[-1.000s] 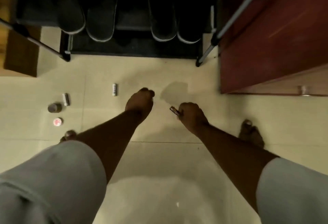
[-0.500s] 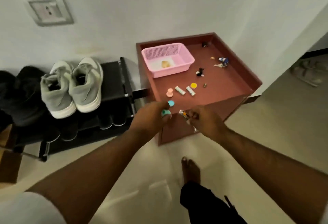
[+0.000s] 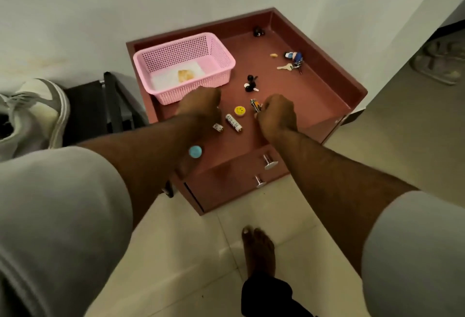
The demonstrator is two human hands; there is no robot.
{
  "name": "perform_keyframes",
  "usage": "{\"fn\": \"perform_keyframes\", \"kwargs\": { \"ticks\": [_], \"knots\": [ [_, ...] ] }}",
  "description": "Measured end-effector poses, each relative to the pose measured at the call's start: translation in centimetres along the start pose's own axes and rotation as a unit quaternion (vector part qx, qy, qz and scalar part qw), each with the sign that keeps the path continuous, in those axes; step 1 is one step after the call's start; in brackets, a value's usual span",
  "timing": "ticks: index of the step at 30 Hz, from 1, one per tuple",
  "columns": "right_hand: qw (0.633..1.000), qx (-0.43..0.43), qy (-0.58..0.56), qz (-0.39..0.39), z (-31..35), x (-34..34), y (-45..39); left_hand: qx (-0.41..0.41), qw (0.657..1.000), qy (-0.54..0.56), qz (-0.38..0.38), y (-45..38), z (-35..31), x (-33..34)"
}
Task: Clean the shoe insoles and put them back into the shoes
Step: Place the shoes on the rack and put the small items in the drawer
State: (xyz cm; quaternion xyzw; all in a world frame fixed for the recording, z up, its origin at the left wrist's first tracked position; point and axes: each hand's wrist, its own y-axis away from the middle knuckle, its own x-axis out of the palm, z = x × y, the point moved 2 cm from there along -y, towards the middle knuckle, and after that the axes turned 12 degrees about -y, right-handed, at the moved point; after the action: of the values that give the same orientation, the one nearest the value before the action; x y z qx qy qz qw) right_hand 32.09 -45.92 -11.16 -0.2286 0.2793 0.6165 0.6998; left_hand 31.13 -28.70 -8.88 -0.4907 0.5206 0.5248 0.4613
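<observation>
Both hands hover apart over the cabinet (image 3: 314, 95), the right hand (image 3: 275, 115) pinching a small object (image 3: 255, 105), the left hand (image 3: 201, 105) curled with its grip unclear, the shoe (image 3: 32, 115) well off to its left.

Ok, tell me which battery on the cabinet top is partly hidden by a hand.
The left battery, half covered by the left hand. The other battery lies fully visible beside it, near the yellow smiley disc.

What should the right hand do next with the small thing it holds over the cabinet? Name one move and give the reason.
Probably lower it and set it on the bare red top. The right hand pinches a small orange object just above the cabinet top, beside the batteries and yellow smiley disc lying there. The grey shoes wait on the rack, and both hands are needed for them.
</observation>
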Motion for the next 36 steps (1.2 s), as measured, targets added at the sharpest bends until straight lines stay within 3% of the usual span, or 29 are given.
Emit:
{"fn": "perform_keyframes", "kwargs": {
  "ticks": [5,9,13,18,24,29,32,36],
  "knots": [
    [1.000,-0.030,-0.007,-0.004,-0.5,0.7,-0.1,-0.024,0.999,0.032,0.003,-0.1,-0.1,0.0],
    [0.997,-0.071,-0.010,-0.013,0.3,-0.7,3.9,-0.044,0.992,0.094,-0.070,4.1,0.1,-1.3],
    [0.982,-0.178,-0.006,0.068,2.0,0.5,12.0,-0.062,0.978,0.170,-0.107,13.0,1.6,-1.4],
    [0.962,-0.205,-0.011,0.178,6.6,4.8,22.8,-0.124,0.981,0.144,-0.035,26.0,8.3,0.5],
    [0.899,-0.204,0.011,0.387,11.1,16.4,35.0,-0.302,0.939,0.127,0.107,42.3,19.8,8.3],
    [0.864,-0.189,0.013,0.466,11.8,28.2,41.1,-0.409,0.877,0.150,0.200,51.3,28.0,18.3],
    [0.839,-0.210,0.044,0.501,10.9,35.5,42.8,-0.436,0.858,0.157,0.219,53.3,32.7,23.7],
    [0.809,-0.232,0.095,0.532,8.4,44.9,43.1,-0.421,0.873,0.121,0.214,51.9,39.9,30.3]
  ]
}}
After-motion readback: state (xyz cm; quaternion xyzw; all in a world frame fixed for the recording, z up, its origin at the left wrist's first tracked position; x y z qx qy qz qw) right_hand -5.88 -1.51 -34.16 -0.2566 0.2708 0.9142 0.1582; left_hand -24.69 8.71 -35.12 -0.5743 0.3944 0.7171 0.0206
